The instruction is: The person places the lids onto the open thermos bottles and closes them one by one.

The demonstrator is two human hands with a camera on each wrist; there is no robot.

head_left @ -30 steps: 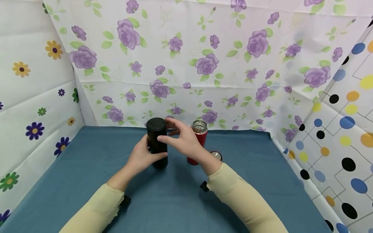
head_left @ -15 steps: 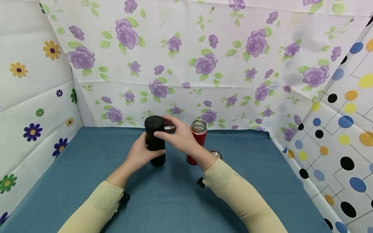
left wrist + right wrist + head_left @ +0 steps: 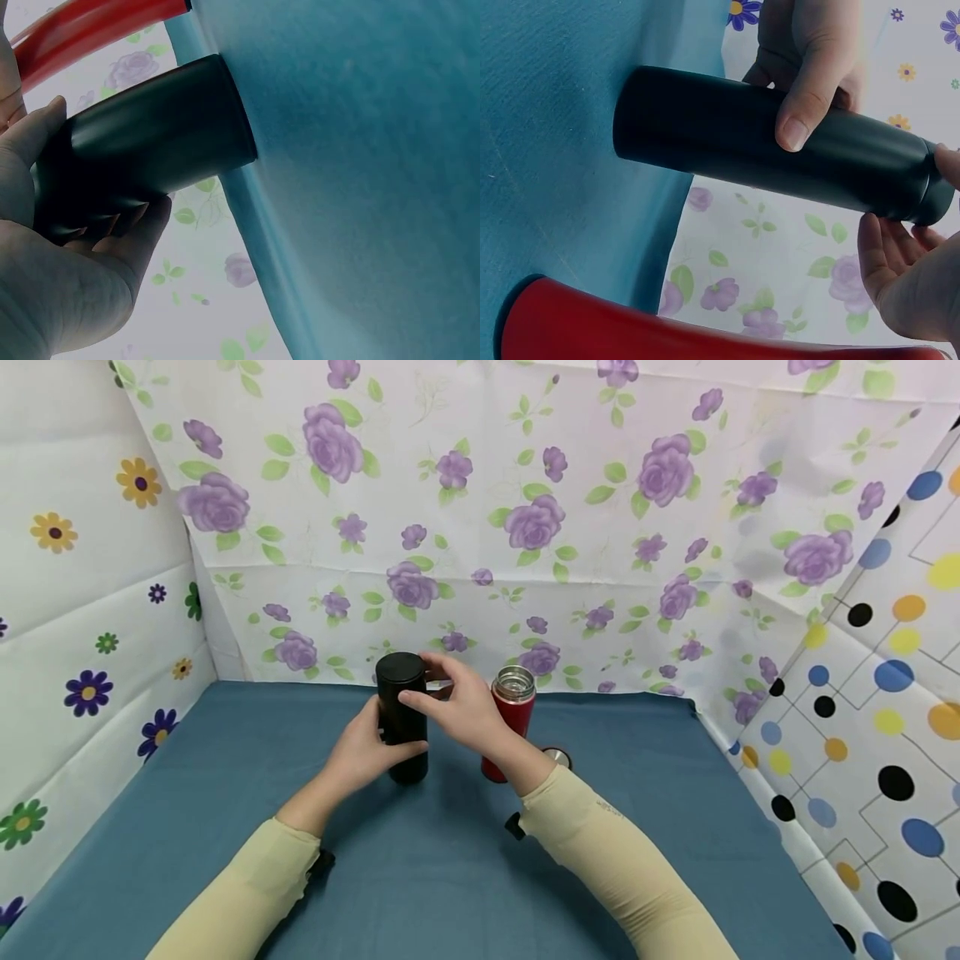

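Observation:
A tall black thermos (image 3: 401, 718) stands upright on the blue cloth in the head view. My left hand (image 3: 354, 762) grips its body, with the thumb across the front and fingers curled behind, as the left wrist view of the thermos (image 3: 165, 127) shows. Around the top, my right hand (image 3: 467, 708) pinches the black lid (image 3: 937, 196) between thumb and fingers; a seam separates lid and body in the right wrist view. Just to the right stands a red thermos (image 3: 517, 714) with an uncovered steel mouth, partly hidden by my right hand and wrist.
A small round steel-faced lid (image 3: 558, 759) lies beside the red thermos, partly behind my right wrist. Blue cloth (image 3: 420, 885) covers the table. Floral sheets (image 3: 480, 610) hang along its back edge and sides.
My right thumb and fingers have closed in on the black thermos's top. The left hand keeps its grip on the body. The red thermos has not moved.

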